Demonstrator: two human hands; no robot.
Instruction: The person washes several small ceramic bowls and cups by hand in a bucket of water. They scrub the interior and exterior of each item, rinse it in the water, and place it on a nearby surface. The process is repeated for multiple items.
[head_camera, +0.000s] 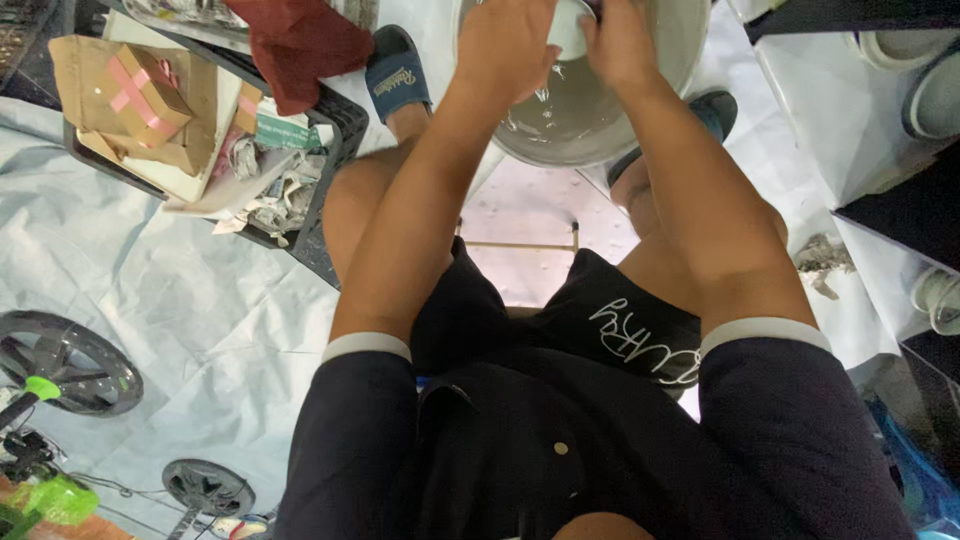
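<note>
Cup (570, 28) half-hidden between left hand (505, 45), right hand (620, 45)

Black crate (325, 215) at upper left, holding flat cardboard (75, 70), a small cardboard box (145, 95) crossed with pink tape, and crumpled newspaper (285, 200). Dark red cloth (305, 40) draped over the crate's far edge. Pale sheet (150, 290) covers the floor. Two black wheels (65, 360) lie on it at lower left, near green plastic parts (55, 500). White shelving (800, 110) at right.
</note>
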